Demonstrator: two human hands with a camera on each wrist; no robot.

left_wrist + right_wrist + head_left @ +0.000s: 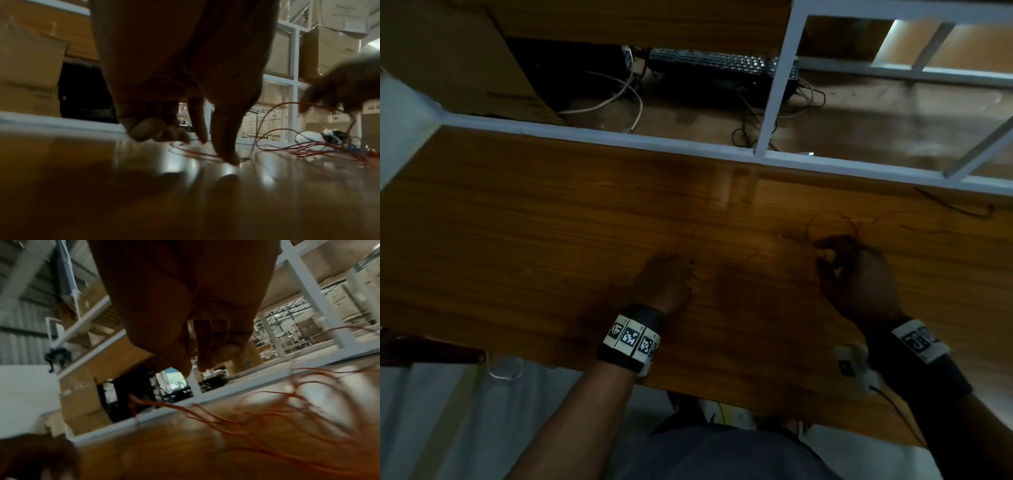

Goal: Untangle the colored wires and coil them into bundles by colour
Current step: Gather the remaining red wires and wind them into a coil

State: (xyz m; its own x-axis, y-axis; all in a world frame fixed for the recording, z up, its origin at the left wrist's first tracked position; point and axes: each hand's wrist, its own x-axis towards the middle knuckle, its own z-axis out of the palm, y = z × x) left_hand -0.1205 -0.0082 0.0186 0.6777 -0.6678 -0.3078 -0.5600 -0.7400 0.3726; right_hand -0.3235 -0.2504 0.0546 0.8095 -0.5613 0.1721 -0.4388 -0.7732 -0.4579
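On the table the left hand was set near the middle, fingertips down on a strand of wire. The right hand was well to its right, over the tangle of wires. Beyond the table's far edge ran a frame; behind it a keyboard lay, a cardboard box to its left.

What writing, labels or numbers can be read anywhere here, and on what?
None reads clearly.
Brown cardboard box: a printed word, too blurred to read.
Wristband on the left hand: black-and-white square code tags, patterns, not text.
Black computer keyboard: key legends too small.
Distant stacked pale cartons: marks too small.
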